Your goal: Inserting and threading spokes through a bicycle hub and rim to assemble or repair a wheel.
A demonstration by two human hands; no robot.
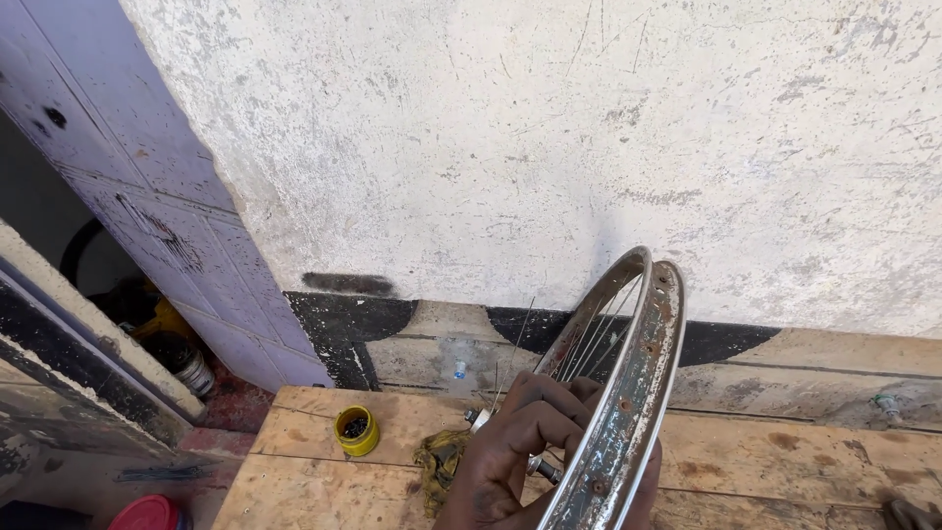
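A worn, rusty metal bicycle wheel rim (628, 393) stands upright on a wooden bench (765, 461), with thin spokes running in to its hub (543, 470). My left hand (510, 451) reaches in from below, its fingers curled around the hub among the spokes. Of my right hand (652, 479) only a sliver shows, behind the right side of the rim near the bottom edge; its grip is hidden.
A small yellow cap (355, 430) holding dark bits sits on the bench at left, beside a dirty rag (437, 461). A rough white wall (549, 147) rises behind. A purple door (147, 177) stands at left, a red lid (147, 512) on the floor below.
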